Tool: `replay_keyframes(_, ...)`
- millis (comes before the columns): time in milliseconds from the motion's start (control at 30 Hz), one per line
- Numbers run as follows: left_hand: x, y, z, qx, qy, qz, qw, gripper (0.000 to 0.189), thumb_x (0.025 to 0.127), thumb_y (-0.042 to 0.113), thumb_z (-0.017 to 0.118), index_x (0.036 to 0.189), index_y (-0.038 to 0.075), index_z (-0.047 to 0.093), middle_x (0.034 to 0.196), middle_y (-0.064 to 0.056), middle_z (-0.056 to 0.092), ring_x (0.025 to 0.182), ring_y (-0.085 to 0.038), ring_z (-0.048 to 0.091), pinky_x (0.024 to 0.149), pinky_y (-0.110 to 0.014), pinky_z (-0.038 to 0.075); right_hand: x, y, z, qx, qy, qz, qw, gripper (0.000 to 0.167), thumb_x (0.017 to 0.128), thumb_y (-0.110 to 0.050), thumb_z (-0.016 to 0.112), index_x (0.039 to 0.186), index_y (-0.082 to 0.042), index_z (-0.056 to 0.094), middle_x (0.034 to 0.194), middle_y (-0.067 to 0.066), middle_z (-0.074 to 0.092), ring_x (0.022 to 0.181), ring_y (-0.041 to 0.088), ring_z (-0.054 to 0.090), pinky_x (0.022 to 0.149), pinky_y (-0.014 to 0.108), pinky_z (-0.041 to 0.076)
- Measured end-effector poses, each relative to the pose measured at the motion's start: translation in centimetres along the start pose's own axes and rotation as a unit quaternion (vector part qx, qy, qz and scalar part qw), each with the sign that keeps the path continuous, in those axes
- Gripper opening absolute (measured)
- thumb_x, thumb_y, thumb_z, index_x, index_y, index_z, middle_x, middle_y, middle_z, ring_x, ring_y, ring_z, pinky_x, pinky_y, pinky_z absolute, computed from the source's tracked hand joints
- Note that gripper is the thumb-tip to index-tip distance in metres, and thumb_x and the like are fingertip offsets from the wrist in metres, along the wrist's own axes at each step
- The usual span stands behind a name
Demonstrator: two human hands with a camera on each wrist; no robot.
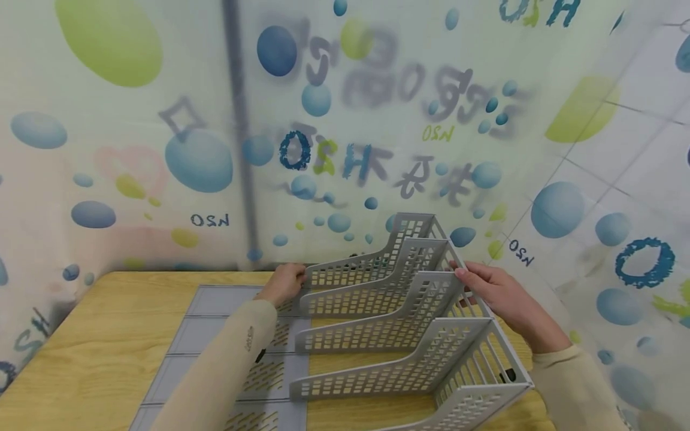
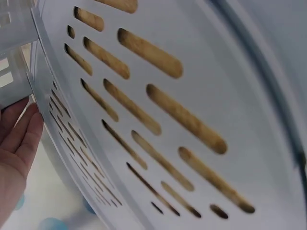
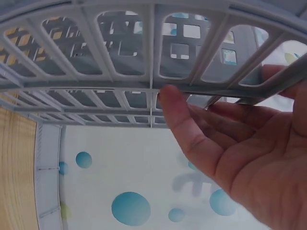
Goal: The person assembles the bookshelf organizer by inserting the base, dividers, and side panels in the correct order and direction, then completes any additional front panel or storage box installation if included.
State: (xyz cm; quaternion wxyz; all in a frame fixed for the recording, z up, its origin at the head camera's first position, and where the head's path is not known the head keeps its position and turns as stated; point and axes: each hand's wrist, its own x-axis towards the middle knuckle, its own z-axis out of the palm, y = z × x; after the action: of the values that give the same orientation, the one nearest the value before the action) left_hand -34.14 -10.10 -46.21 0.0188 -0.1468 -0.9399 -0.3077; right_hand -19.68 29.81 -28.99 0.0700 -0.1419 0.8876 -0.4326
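Pinching the rack [image 1: 431, 311], long near-to-far and open leftward, with the right hand [image 1: 493, 287]! Can't tell grip for the left hand [image 1: 284, 283]. Leaving tabletop [image 1: 97, 335] bare at left.

From the middle of the grey rack [image 1: 411, 302], seen by the head camera, the gaps between its dividers [image 1: 372, 335] open toward 9 o'clock, but its barred end [image 1: 512, 354] closes them at 3. The left hand [image 1: 283, 284] obstructs 10 o'clock, the right hand [image 1: 493, 293] 2 to 3, and the patterned curtain [image 1: 345, 120] 12. Beyond the left sleeve [image 1: 215, 377], passage is free above the table [image 1: 108, 329] toward 9.
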Motion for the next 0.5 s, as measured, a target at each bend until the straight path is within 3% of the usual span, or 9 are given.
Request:
replay_keyframes(133, -0.3, -0.3, -0.4, 0.0, -0.009, 0.002, 1.0, 0.021, 0.105, 0.006, 0.057, 0.087, 0.001, 0.066, 0.084, -0.012, 0.067, 0.074, -0.028, 0.063, 0.065, -0.038, 0.052, 0.1, -0.1, -0.1, 0.024, -0.015, -0.009, 0.9996, 0.056, 0.112, -0.02, 0.045, 0.158, 0.008, 0.03, 0.158, 0.033, 0.036, 0.126, 0.032, 0.056, 0.085, 0.039, 0.058)
replay_keyframes(233, -1.3, -0.7, -2.0, 0.017, -0.025, -0.043, 0.9986, 0.022, 0.103, 0.007, 0.056, 0.115, -0.008, 0.068, 0.112, -0.024, 0.07, 0.102, -0.04, 0.068, 0.085, -0.049, 0.058, 0.2, 0.0, -0.1, 0.038, -0.015, -0.011, 0.9991, 0.054, 0.11, -0.013, 0.046, 0.157, 0.009, 0.031, 0.156, 0.034, 0.038, 0.116, 0.015, 0.059, 0.085, 0.037, 0.058)
replay_keyframes(300, -2.5, -1.3, -3.8, 0.038, -0.027, -0.086, 0.9952, 0.029, 0.102, 0.008, 0.056, 0.122, -0.011, 0.063, 0.116, -0.028, 0.067, 0.106, -0.042, 0.066, 0.089, -0.052, 0.056, 0.3, 0.1, -0.1, 0.04, -0.005, -0.01, 0.9992, 0.052, 0.109, -0.011, 0.045, 0.155, 0.01, 0.035, 0.154, 0.034, 0.041, 0.112, 0.01, 0.06, 0.084, 0.037, 0.059)
replay_keyframes(400, -5.3, -2.6, -6.9, 0.094, -0.035, -0.143, 0.9847, 0.024, 0.102, 0.013, 0.056, 0.106, -0.009, 0.064, 0.096, -0.023, 0.064, 0.088, -0.036, 0.062, 0.077, -0.049, 0.054, 0.4, 0.2, 0.0, 0.035, 0.018, -0.006, 0.9992, 0.049, 0.107, -0.007, 0.045, 0.152, 0.012, 0.04, 0.15, 0.034, 0.046, 0.105, 0.008, 0.062, 0.081, 0.037, 0.059)
replay_keyframes(500, -8.6, -4.6, -8.9, 0.139, -0.059, -0.174, 0.973, 0.027, 0.102, 0.018, 0.058, 0.09, -0.005, 0.066, 0.082, -0.017, 0.061, 0.076, -0.03, 0.057, 0.069, -0.048, 0.051, 0.6, 0.2, -0.1, 0.032, 0.038, -0.004, 0.9988, 0.049, 0.106, -0.005, 0.044, 0.15, 0.014, 0.041, 0.149, 0.035, 0.047, 0.101, 0.007, 0.062, 0.078, 0.036, 0.059)
